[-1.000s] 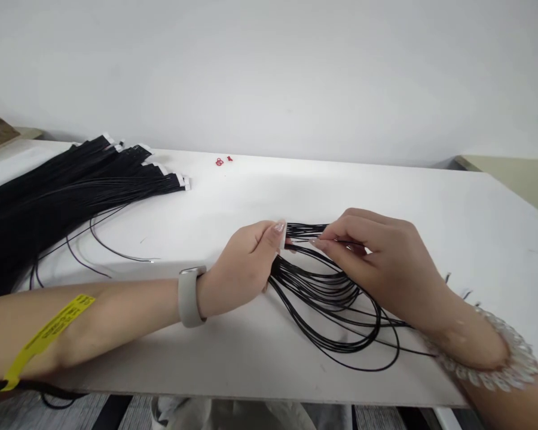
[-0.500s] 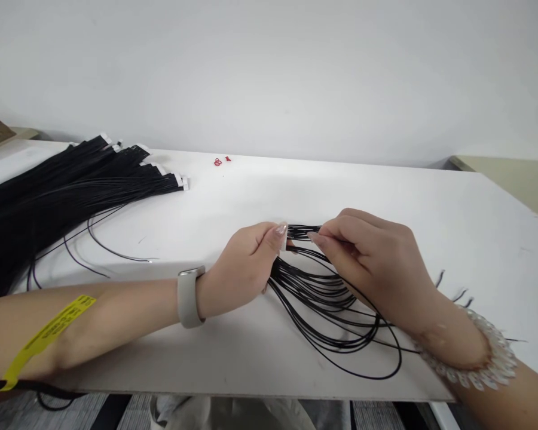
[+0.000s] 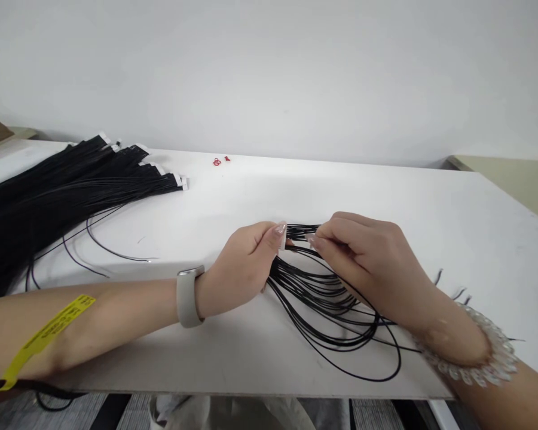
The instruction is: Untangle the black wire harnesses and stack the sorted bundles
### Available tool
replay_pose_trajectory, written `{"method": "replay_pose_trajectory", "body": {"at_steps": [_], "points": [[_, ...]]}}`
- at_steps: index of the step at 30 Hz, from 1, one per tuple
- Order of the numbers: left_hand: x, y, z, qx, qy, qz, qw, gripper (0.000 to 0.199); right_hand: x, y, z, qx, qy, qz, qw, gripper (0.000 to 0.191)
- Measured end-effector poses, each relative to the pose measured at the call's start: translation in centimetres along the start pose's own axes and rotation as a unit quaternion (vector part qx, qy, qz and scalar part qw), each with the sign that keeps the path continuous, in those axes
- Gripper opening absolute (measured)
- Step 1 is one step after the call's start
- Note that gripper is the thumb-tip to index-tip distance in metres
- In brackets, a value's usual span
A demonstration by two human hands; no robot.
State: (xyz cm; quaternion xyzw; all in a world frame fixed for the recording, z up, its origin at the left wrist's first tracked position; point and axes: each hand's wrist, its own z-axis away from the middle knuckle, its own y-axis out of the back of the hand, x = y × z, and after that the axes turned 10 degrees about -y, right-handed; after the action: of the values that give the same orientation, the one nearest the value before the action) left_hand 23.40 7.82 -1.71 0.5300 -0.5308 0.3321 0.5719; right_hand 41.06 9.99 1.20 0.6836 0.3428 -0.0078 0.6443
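**Black wire bundle [image 3: 323, 310] pinched at its white end**

At the far left, a large sheaf of black wires [image 3: 58, 209] lies on the white table [image 3: 430, 203], cut off by the frame edge and partly hidden behind the left forearm. Its white-tipped ends [image 3: 182, 183] point right, toward the hands, and a few thin strands curve loose from it. Well beyond the hands, near the table's back edge, sit two tiny red bits [image 3: 219, 161], too small to identify.

A yellow wristband [image 3: 49, 340] circles the left forearm, its print unreadable, and a beige watch strap [image 3: 188, 297] wraps the wrist, with the watch face turned out of view. The left hand [image 3: 240, 269] is closed in a firm pinch on a white end piece [image 3: 282, 237], which the fingertips mostly hide.

Just beside it, the right hand [image 3: 363, 263] pinches the wires immediately past that piece, its fingers covering the exact grip. The bundle's thin, smooth, glossy wires run between and beneath both hands, then drop into long rounded loops on the table, in front of the right hand. Further right, loose wire tips [image 3: 438, 276] stick out beyond the hand. A pale scalloped bracelet [image 3: 484, 352] rings the right wrist.
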Motion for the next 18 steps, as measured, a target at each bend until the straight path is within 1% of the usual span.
{"method": "replay_pose_trajectory", "body": {"at_steps": [11,15,18], "points": [[-0.21,0.01,0.02,-0.003,0.01,0.017,1.0,0.035,-0.26,-0.11,-0.26,-0.013,-0.025,-0.052,0.998,0.023],[-0.17,0.05,0.0,-0.004,0.006,0.004,1.0,0.037,-0.23,-0.07,-0.32,-0.028,-0.042,-0.076,0.996,0.024],[-0.11,0.05,-0.02,-0.006,-0.001,-0.009,1.0,0.036,-0.21,-0.13,-0.34,-0.03,-0.047,-0.073,0.996,0.024]]}}
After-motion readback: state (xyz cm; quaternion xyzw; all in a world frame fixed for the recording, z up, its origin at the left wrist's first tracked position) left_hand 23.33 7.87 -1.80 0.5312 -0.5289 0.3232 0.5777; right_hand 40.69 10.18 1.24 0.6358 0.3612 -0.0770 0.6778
